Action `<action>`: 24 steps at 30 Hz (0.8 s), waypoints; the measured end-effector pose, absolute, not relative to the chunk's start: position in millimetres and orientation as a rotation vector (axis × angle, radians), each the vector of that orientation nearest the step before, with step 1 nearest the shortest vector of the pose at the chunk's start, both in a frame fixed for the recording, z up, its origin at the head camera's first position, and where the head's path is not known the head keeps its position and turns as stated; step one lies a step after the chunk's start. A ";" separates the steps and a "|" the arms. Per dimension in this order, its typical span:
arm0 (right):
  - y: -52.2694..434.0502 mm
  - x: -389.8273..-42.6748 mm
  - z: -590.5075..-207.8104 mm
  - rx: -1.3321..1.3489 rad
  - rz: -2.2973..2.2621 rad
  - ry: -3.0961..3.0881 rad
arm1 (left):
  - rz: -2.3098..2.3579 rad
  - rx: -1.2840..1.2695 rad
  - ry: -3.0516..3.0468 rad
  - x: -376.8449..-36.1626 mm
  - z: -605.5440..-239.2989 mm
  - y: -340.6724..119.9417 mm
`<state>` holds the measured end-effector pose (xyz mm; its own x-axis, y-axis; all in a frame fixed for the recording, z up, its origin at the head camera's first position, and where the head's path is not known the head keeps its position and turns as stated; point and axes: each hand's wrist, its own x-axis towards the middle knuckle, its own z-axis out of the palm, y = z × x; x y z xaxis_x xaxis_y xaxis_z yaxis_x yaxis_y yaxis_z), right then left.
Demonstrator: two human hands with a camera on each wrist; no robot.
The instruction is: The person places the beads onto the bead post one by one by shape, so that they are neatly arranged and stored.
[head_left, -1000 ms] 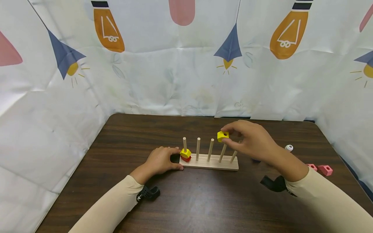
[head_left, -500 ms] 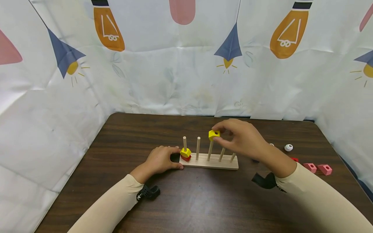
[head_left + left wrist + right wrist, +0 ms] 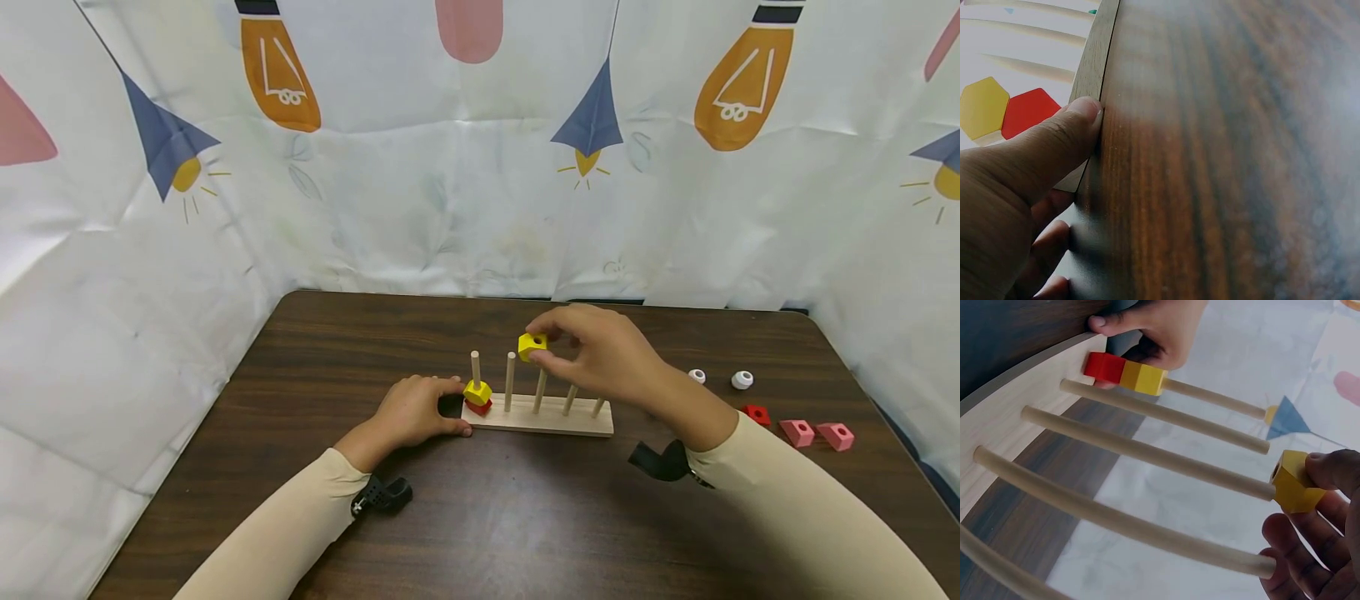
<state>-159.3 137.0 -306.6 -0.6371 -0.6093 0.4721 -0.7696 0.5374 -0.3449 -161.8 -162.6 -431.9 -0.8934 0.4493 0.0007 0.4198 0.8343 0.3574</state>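
A wooden peg board [image 3: 536,423] with several upright pegs lies on the table. On its leftmost peg a yellow hexagonal block [image 3: 477,393] sits on top of a red hexagonal block [image 3: 1032,112]. My left hand [image 3: 414,413] grips the board's left end, with the thumb on the front edge in the left wrist view. Between thumb and fingers, my right hand [image 3: 600,348] pinches a second yellow block [image 3: 532,346] with a hole through it. That block is above the board, between the second and third pegs from the left, close to the peg tips in the right wrist view.
To the right on the brown table [image 3: 480,533] lie two white beads [image 3: 742,380], a red block [image 3: 757,415] and two pink blocks [image 3: 836,437]. A printed white curtain [image 3: 450,208] hangs behind the table.
My right hand has moved left over the pegs with the yellow block, uncovering the red block and a white bead. My left hand has stayed on the board's end.
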 end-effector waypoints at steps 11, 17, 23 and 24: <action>123.5 -159.0 -303.9 1.132 0.806 -2.526 | 0.553 0.713 2.932 -162.7 -433.1 -163.3; 116.1 -159.0 -302.9 1.123 0.829 -2.556 | 0.557 0.713 2.933 -162.5 -433.2 -163.4; 108.7 -160.7 -304.7 1.139 0.843 -2.549 | 0.571 0.720 2.935 -162.2 -433.3 -163.5; 107.2 -160.5 -304.6 1.139 0.840 -2.548 | 0.573 0.722 2.936 -162.1 -433.2 -163.5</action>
